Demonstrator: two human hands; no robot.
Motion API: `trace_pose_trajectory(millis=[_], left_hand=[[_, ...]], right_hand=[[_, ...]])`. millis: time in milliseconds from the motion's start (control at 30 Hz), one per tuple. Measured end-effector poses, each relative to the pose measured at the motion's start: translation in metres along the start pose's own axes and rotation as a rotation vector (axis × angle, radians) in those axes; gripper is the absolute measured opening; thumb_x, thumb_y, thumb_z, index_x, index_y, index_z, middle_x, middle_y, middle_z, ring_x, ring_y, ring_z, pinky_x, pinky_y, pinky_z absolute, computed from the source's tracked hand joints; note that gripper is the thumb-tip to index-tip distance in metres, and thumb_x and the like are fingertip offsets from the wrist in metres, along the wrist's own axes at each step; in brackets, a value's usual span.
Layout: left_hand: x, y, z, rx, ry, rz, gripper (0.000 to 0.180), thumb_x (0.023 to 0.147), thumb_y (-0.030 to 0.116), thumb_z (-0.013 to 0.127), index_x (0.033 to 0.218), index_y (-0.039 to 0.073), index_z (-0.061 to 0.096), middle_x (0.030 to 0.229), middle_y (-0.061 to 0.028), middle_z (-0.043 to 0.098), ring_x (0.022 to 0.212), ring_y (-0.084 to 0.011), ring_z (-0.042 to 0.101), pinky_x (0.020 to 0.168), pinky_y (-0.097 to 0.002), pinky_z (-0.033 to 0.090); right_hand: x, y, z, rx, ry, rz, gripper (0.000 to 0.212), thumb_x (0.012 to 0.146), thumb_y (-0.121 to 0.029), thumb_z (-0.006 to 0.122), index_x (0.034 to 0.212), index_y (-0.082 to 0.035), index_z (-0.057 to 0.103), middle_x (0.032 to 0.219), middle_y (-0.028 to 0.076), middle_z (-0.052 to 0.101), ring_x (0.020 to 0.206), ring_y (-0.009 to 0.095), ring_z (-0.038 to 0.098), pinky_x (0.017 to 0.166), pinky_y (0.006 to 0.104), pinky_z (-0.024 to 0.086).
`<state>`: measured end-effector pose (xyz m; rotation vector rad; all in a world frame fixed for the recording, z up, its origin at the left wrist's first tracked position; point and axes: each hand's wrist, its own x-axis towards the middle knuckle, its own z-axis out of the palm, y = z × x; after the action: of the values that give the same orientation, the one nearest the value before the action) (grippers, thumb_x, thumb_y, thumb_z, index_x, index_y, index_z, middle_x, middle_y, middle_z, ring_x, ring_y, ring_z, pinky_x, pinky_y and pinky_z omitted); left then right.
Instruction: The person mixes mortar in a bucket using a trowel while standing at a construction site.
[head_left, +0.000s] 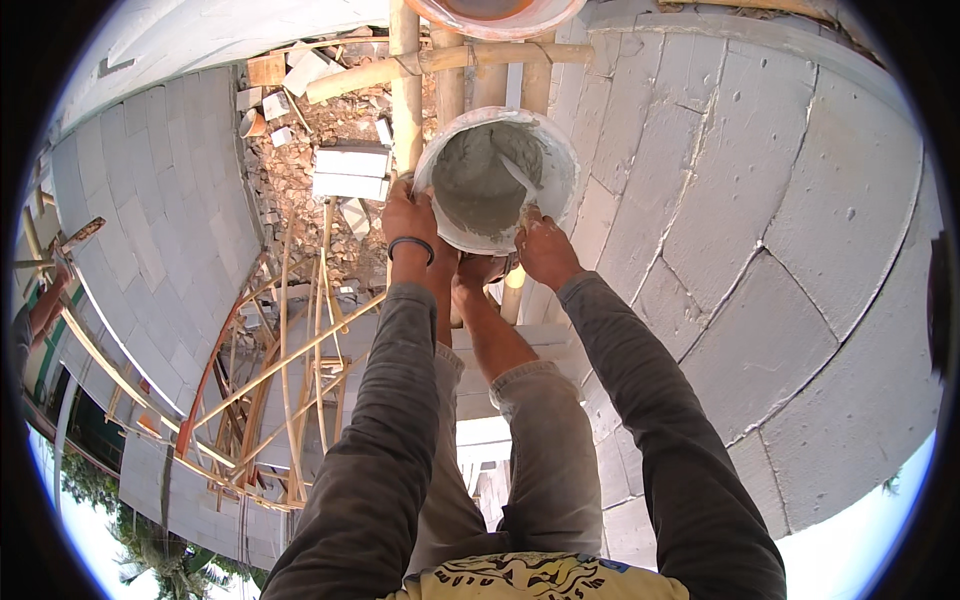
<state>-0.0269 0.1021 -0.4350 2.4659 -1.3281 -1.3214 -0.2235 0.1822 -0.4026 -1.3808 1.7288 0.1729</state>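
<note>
A white bucket (563,160) with a smeared rim stands between my hands, above my bare feet. Wet grey mortar (465,185) lies inside it. My left hand (408,225), with a dark band on the wrist, is closed on the bucket's near left rim. In my right hand (545,248), at the near right rim, is a trowel-like tool (517,173) gripped by its handle end. Its pale blade slants into the bucket and its tip meets the mortar. My right fingers are partly hidden by the hand itself.
Bamboo poles (450,60) form a scaffold under and beyond the bucket. Another bucket (497,20) sits farther ahead. A block wall (740,230) rises close on my right. Down left lie rubble and white blocks (350,172). At far left shows another person's arm (48,305).
</note>
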Motion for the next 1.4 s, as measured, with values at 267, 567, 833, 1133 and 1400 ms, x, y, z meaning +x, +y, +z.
trace_pose_trajectory(millis=[267,567,833,1133,1400], left_hand=[[-0.001,-0.007,-0.005,-0.036,-0.009,0.01,0.027,0.08,0.021,0.065,0.093,-0.001,0.056,0.084,-0.0196,0.064,0.077,-0.0328,0.063,0.069,-0.0392,0.047],[-0.006,-0.009,0.001,0.032,0.0,0.046,0.028,0.081,0.025,0.064,0.095,0.002,0.055,0.087,-0.0195,0.064,0.083,-0.0365,0.062,0.073,-0.0428,0.047],[0.004,-0.01,0.003,-0.033,-0.011,0.018,0.029,0.08,0.022,0.066,0.097,0.0,0.057,0.088,-0.0201,0.064,0.081,-0.0341,0.063,0.072,-0.04,0.048],[-0.001,-0.009,0.007,0.021,0.001,0.011,0.027,0.081,0.021,0.065,0.095,0.0,0.057,0.089,-0.0202,0.064,0.083,-0.0349,0.062,0.073,-0.041,0.047],[0.005,-0.027,0.001,0.063,-0.023,-0.003,0.027,0.081,0.021,0.064,0.097,0.001,0.057,0.09,-0.0202,0.064,0.084,-0.0354,0.062,0.074,-0.0411,0.047]], right_hand=[[0.007,-0.037,-0.034,-0.103,0.046,0.0,0.053,0.082,-0.013,0.051,0.128,0.007,0.038,0.095,0.029,0.054,0.072,0.041,0.061,0.067,0.0456,0.05],[-0.023,-0.069,0.014,0.141,-0.095,0.001,0.026,0.083,-0.017,0.052,0.096,0.004,0.059,0.09,0.023,0.061,0.078,0.036,0.063,0.069,0.0452,0.05],[0.023,0.007,-0.035,0.717,-0.473,0.316,0.027,0.085,-0.019,0.056,0.099,0.003,0.058,0.092,0.024,0.06,0.076,0.035,0.062,0.067,0.04,0.051],[0.008,-0.027,-0.01,-0.149,-0.096,0.158,0.055,0.082,-0.013,0.048,0.128,0.014,0.034,0.101,0.029,0.052,0.08,0.038,0.063,0.071,0.0406,0.052],[0.01,-0.058,-0.022,0.067,-0.154,-0.053,0.058,0.08,-0.014,0.051,0.124,0.021,0.033,0.1,0.03,0.057,0.083,0.039,0.062,0.073,0.0402,0.052]])
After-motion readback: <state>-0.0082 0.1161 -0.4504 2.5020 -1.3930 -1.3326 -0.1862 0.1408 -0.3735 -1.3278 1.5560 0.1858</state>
